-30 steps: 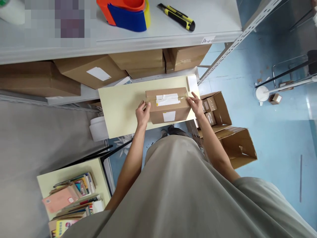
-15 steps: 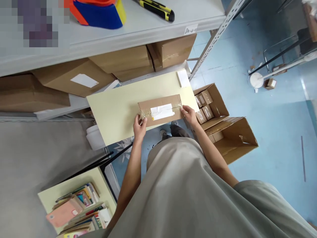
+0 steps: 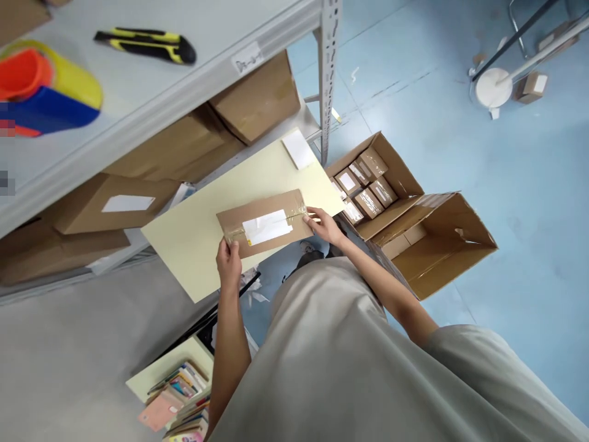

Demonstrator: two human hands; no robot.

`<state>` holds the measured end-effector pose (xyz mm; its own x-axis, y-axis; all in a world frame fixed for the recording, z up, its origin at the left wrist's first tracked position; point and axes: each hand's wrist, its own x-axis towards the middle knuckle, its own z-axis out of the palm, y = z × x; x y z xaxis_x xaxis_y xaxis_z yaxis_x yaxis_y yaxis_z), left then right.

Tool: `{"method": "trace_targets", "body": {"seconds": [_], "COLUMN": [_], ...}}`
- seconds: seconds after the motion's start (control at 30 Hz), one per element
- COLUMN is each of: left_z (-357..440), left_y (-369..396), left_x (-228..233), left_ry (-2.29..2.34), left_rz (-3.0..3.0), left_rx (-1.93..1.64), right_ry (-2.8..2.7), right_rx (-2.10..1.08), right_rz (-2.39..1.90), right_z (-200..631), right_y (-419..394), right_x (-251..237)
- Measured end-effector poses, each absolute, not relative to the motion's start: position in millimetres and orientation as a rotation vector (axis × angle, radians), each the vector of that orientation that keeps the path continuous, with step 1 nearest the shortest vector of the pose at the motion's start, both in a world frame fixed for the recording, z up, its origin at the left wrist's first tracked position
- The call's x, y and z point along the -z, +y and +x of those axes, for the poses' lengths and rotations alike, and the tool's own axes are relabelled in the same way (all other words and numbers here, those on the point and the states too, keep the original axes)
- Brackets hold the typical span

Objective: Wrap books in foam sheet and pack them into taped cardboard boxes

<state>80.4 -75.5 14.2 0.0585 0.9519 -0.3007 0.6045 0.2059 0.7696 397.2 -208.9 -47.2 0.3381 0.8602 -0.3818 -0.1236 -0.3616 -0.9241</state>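
Both hands grip a flat brown cardboard box (image 3: 299, 228) with a white label and clear tape across its top. My left hand (image 3: 229, 263) is closed on its left end, thumb on top. At the opposite end, my right hand (image 3: 326, 226) holds the right edge between thumb and fingers. Beneath the box is a pale yellow board (image 3: 184, 236), and whether the box rests on it or is slightly raised I cannot tell. A white card or pad (image 3: 298, 148) lies at the board's far right corner.
Right of the board stand an open carton (image 3: 400, 166) holding several small labelled boxes and another open carton (image 3: 453, 264). A metal shelf (image 3: 193, 101) carries a utility knife (image 3: 147, 46) and a tape dispenser (image 3: 69, 110), with large cartons below. Books (image 3: 184, 383) are stacked at lower left.
The camera view has turned toward the right, bringing more of the open cartons and the shelf's knife into view. Both hands still hold the box, which seems lifted a little nearer.
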Motion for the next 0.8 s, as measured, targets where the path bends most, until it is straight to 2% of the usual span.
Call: {"method": "trace_targets", "body": {"seconds": [0.23,0.4,0.53,0.8], "left_z": [226.1,317.0,369.7,454.3], "left_y": [-68.0,-76.0,-92.4,-125.8], "left_x": [-71.1,-95.0,-79.5,-12.3], "left_ry": [1.463,1.31,1.147,0.846], "left_rz": [1.755,1.966,1.944,1.832], "left_rx": [-0.405,-0.323,-0.162,0.095], "right_ry": [-0.345,-0.063,0.073,0.198], "right_rx": [-1.253,-1.225,-1.125,-0.906], "right_rz": [-1.366,-1.351,-1.426,-1.666], "right_z": [500.5,541.4,571.7,624.5], "right_y": [-266.5,-313.4,-351.5,-429.8], "right_x": [39.1,20.0,12.1,16.2]}}
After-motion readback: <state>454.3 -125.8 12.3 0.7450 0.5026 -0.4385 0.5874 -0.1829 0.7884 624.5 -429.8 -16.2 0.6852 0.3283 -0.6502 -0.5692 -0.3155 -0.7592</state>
